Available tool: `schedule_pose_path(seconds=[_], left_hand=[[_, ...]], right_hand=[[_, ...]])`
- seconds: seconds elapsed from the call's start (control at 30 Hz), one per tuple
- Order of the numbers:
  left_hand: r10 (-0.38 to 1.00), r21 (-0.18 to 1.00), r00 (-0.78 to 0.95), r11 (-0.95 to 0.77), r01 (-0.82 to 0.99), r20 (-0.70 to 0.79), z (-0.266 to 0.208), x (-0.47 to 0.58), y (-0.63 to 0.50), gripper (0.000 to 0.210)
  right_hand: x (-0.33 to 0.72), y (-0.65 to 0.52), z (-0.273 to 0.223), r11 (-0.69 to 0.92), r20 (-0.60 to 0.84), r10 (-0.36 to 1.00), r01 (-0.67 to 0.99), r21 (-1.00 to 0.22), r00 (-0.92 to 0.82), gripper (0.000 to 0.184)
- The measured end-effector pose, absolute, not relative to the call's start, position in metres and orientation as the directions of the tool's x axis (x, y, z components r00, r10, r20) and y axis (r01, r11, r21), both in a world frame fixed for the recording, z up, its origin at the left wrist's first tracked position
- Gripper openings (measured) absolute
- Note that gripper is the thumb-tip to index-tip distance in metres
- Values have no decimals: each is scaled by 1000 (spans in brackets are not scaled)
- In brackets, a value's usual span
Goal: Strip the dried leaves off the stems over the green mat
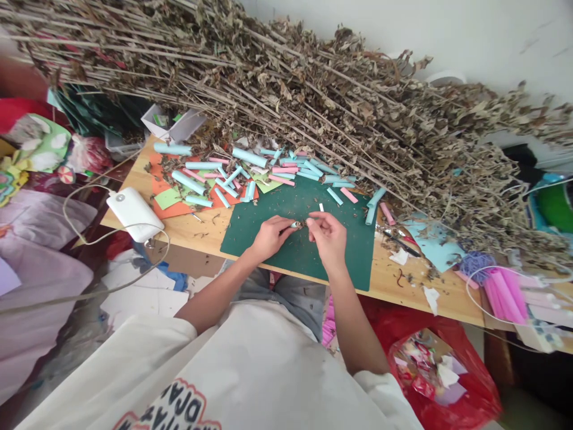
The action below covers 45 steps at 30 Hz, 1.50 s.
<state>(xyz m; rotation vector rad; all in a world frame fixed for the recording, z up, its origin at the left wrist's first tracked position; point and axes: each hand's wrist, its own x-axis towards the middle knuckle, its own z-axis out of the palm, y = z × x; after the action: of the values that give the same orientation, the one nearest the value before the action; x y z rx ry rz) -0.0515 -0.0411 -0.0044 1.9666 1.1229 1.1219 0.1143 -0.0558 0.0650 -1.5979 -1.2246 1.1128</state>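
Over the dark green cutting mat (268, 257), my left hand (270, 236) pinches a small light paper tube (295, 224). Its end points toward my other hand. My right hand (329, 236) faces it with thumb and fingers pinched together, close to some brown dried leaf bits (303, 223) at the tube's end. Whether those bits are gripped by the right fingers is too small to tell. A short white piece (321, 207) lies on the mat just beyond the right hand. Blue paper tubes (249, 157) and pink paper tubes (348, 194) lie scattered behind my hands.
Long dried leafy stalks (286, 83) are heaped along the back. At left, a white power bank (135, 214) with a cable rests at the table edge. Orange paper (168, 206) lies under some tubes. A red bag of scraps (474, 364) stands below the right edge.
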Motion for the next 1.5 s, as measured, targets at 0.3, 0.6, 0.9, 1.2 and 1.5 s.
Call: schedule_pose_path(seconds=[0.3,0.6,0.9,1.2,1.5], left_hand=[[901,828,233,-429,361,365,-7,-50,-41,20],[903,813,232,-427,395,361,-1,-50,-42,20],[911,817,230,-410,405,343,1,-51,-42,21],[904,821,239,-423,384,354,-1,-51,-42,21],[898,814,261,-433,388,353,0,-53,-43,21]], right_hand=[[150,-65,43,-321,-54,947,926,-200,317,22],[135,-87,63,-110,208,908,684,-721,365,12],[105,-102,52,5,92,971,363,-932,222,24],[96,-102,57,138,270,949,555,-820,162,14],[94,-87,75,134,263,959,645,-752,107,19]])
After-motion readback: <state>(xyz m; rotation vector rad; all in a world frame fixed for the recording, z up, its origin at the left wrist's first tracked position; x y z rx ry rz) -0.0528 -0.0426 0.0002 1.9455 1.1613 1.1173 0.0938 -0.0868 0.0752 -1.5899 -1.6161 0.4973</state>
